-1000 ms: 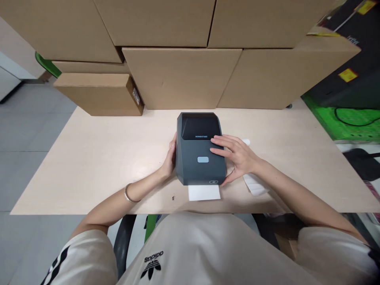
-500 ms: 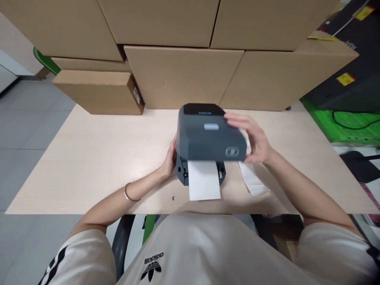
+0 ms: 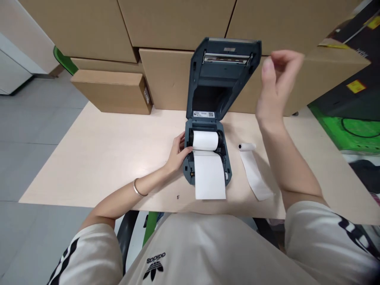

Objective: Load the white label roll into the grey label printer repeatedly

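A dark grey label printer (image 3: 187, 168) stands on the table with its lid (image 3: 192, 85) raised. Inside it sits a white label roll (image 3: 205, 141), and a strip of labels (image 3: 209, 178) hangs out over the front. My left hand (image 3: 178, 155) grips the printer's left side, the thumb on its upper edge and the other fingers partly hidden. To the right of the lid, my right hand (image 3: 276, 85) is up in the air, apart from it. Its fingers are loosely bent, the thumb is away from them, and nothing shows in them.
A small, partly unrolled white paper roll (image 3: 251, 170) lies right of the printer. Cardboard boxes (image 3: 169, 75) are stacked behind the table, close behind the raised lid. A flatter carton (image 3: 118, 93) stands at the back left. A tiny dark piece (image 3: 178, 196) lies near the front edge.
The printer lid has swung up and back from nearly closed, uncovering the label roll. My right hand has let go of the lid and moved up and right. My left hand stays on the printer.
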`<state>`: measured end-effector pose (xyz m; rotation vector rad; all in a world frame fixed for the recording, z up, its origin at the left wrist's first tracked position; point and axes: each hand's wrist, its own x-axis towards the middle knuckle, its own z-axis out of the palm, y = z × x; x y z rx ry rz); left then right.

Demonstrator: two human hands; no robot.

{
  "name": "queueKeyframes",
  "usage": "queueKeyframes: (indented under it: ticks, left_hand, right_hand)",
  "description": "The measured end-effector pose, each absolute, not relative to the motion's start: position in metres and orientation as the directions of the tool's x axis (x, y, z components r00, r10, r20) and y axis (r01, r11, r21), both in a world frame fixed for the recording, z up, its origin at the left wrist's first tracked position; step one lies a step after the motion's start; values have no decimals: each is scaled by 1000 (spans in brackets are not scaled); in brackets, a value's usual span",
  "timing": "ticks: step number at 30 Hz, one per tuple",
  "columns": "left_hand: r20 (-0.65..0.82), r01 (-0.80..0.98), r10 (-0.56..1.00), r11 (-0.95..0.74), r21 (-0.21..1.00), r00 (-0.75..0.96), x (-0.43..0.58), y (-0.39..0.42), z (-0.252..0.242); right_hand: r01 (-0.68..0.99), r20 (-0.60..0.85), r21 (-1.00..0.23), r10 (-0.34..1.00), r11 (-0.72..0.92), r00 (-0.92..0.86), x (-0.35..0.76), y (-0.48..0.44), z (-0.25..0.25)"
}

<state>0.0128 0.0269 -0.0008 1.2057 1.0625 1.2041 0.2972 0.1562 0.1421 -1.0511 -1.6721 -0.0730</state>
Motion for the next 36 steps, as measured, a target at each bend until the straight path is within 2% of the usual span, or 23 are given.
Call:
queueKeyframes:
  ticks: [1,2,3,4,5,6,8,9,11,14,16,22,25,27,31,33,36]
  left_hand:
    - [36,-79,996,-30,996,79,13,27,0]
    - [39,-68,997,-34,997,72,14,27,1]
    - [43,-58,997,-39,998,68,14,27,2]
    - [49,-47,997,-46,998,65,14,27,4]
    - [57,-35,996,-55,998,66,13,27,5]
    - [66,-20,996,-64,998,68,13,27,6]
    - [86,9,994,-86,996,71,13,27,7]
    - [97,19,993,-98,995,71,12,28,8]
    - [116,34,991,-119,992,70,12,29,7]
    - [130,56,989,-134,989,69,11,30,5]
    - [128,66,989,-133,989,75,11,31,4]
    - [155,56,983,-161,985,99,9,32,2]
    - [178,42,978,-183,982,107,9,33,0]
    - [186,54,978,-192,980,96,9,32,0]
    - [182,56,980,-187,981,80,11,31,2]
    - [179,56,981,-183,982,73,11,31,3]
    - [178,75,982,-183,980,61,10,32,2]
  right_hand:
    - [695,864,-359,504,623,-5,292,142,137]
    - [711,884,-262,458,653,-95,286,128,133]
    - [703,846,-164,465,692,-261,279,114,128]
    - [678,733,-88,508,730,-452,272,102,125]
    - [652,557,-57,566,756,-608,264,93,121]
    - [646,352,-71,625,760,-696,256,86,119]
    - [708,22,-125,715,695,-699,242,82,114]
    - [741,-77,-137,739,658,-670,236,83,113]
    - [778,-174,-141,758,612,-628,227,89,110]
    - [787,-188,-153,764,597,-617,222,96,109]
    - [790,-145,-194,779,582,-610,226,93,115]
    - [706,248,-415,817,575,-520,283,56,167]
    - [693,328,-442,822,569,-465,329,45,190]
    - [746,272,-434,863,505,-426,356,48,192]
    - [858,24,-396,938,327,-346,378,71,165]
    - [872,-70,-361,923,331,-379,372,84,144]
    - [861,-120,-288,876,419,-466,350,100,115]
